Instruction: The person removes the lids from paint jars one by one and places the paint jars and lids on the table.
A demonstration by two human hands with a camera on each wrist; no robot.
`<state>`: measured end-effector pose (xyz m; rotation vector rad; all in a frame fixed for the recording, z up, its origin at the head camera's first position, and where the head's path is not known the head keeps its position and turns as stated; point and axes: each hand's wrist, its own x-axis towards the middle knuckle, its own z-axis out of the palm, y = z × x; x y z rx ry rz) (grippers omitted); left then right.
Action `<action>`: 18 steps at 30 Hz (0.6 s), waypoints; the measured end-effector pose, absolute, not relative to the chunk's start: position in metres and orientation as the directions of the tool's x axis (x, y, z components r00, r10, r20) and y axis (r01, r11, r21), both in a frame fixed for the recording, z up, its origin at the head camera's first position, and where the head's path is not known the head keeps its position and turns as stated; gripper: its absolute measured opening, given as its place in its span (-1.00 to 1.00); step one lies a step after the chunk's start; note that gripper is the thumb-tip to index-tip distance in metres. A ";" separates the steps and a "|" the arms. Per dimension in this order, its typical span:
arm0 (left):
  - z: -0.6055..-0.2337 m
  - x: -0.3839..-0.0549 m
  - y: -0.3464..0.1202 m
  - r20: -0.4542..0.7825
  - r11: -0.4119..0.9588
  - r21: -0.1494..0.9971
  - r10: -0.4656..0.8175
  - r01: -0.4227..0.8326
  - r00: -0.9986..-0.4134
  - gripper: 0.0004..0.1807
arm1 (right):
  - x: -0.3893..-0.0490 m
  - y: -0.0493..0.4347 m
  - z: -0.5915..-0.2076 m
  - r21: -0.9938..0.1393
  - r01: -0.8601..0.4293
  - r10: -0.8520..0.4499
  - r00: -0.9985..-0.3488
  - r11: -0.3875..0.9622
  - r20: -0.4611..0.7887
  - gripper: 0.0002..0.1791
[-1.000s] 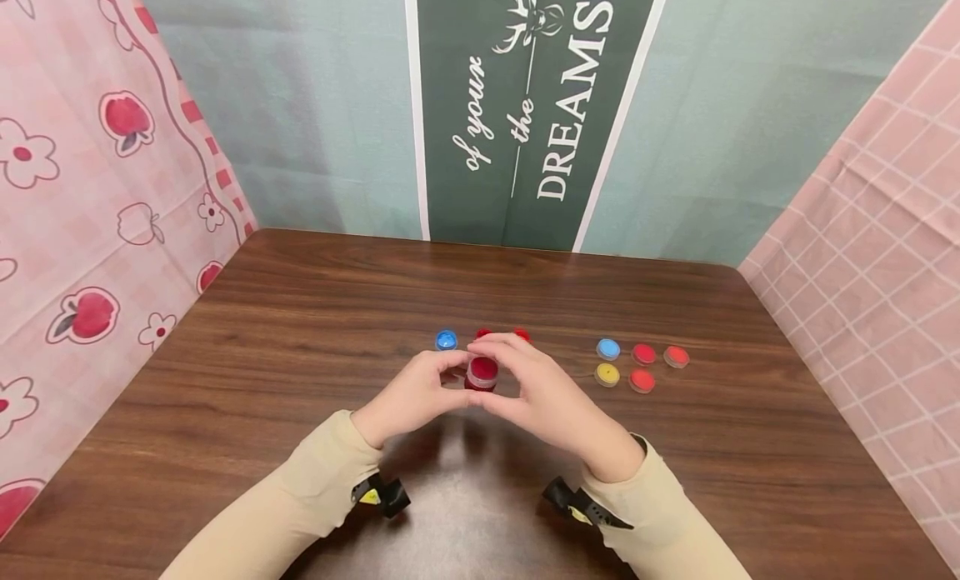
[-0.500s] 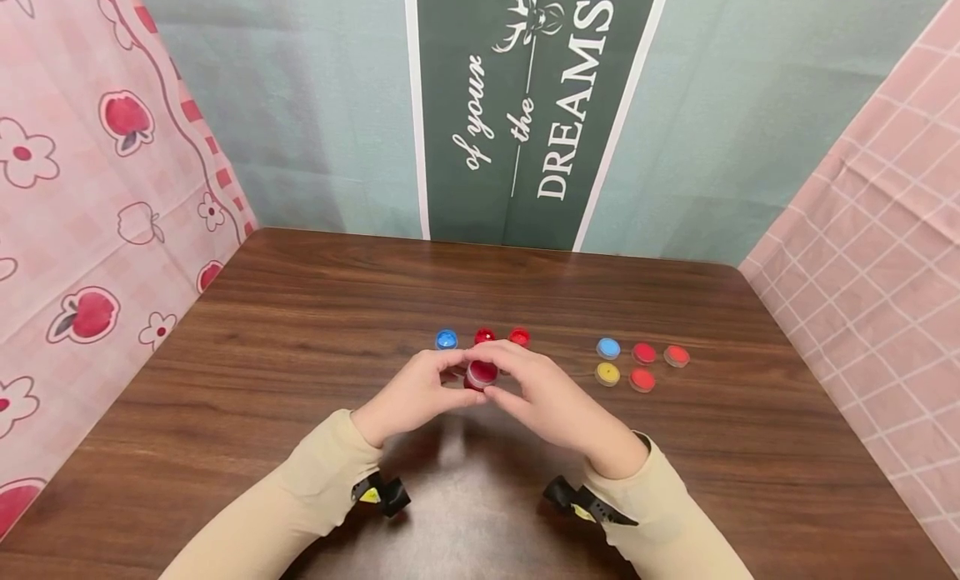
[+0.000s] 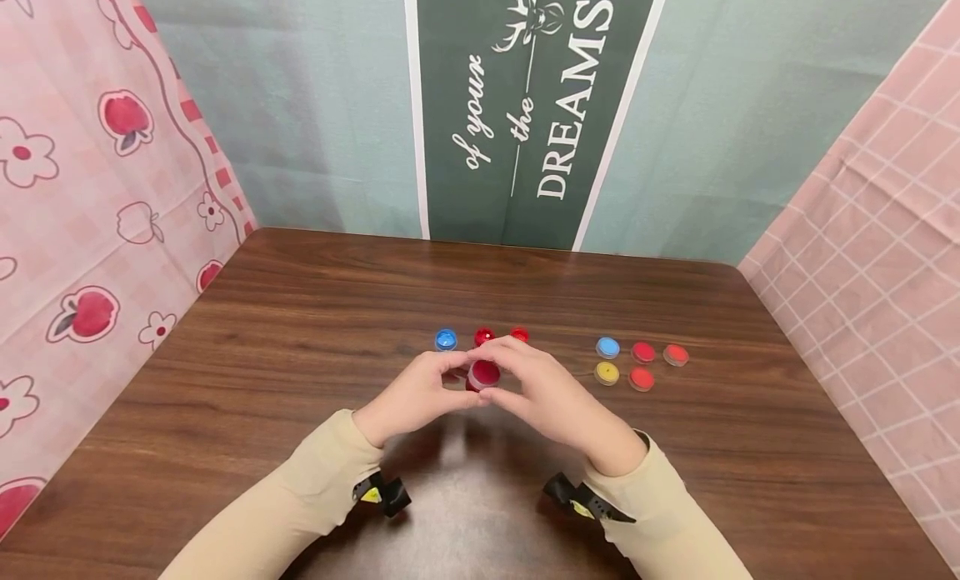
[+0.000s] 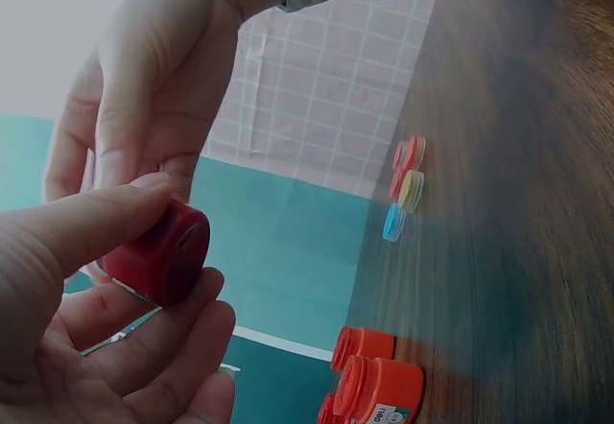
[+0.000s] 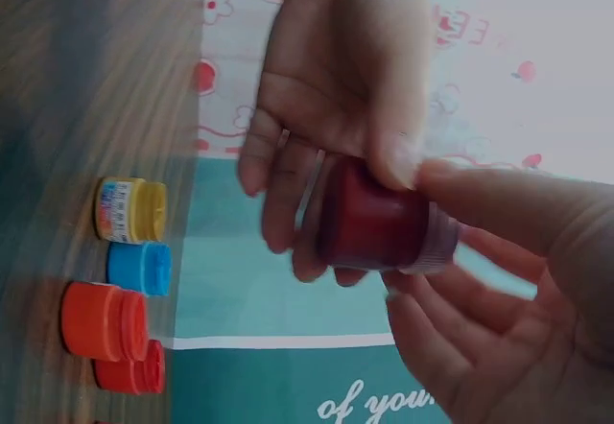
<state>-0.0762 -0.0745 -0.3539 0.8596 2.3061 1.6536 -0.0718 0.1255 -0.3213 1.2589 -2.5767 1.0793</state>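
Observation:
Both hands hold one small dark red paint jar over the middle of the table. My left hand grips the jar's body between thumb and fingers. My right hand has its thumb and fingers at the lid, which has a clear rim and sits on the jar. Seen from the head, the lid's red top faces up between the two hands. In the left wrist view the jar's rounded base shows beside the left thumb.
Behind the hands stand a blue jar and two red jars, one a brighter red jar. A yellow jar shows in the right wrist view. Several round lids lie to the right, including a blue lid and a yellow lid.
The right hand's fingers and thumb have shifted back and forth slightly around the lid. The left hand has stayed nearly still, and the jar remains between both hands.

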 end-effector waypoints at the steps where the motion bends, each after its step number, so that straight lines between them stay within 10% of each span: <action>1: -0.354 -0.076 -0.074 0.189 0.210 0.912 0.546 0.352 -0.816 -0.61 | -0.072 0.127 -0.320 -0.557 -0.728 -0.683 -0.641 0.398 0.350 -0.57; 7: -0.357 -0.075 -0.072 0.207 0.269 0.878 0.531 0.396 -0.821 -0.63 | -0.074 0.142 -0.313 -0.599 -0.722 -0.712 -0.619 0.348 0.332 -0.55; 18: -0.356 -0.103 -0.036 0.147 0.611 0.605 0.543 0.510 -0.827 -0.60 | -0.092 0.240 -0.317 -0.481 -0.398 -0.271 -0.910 0.781 0.313 -0.54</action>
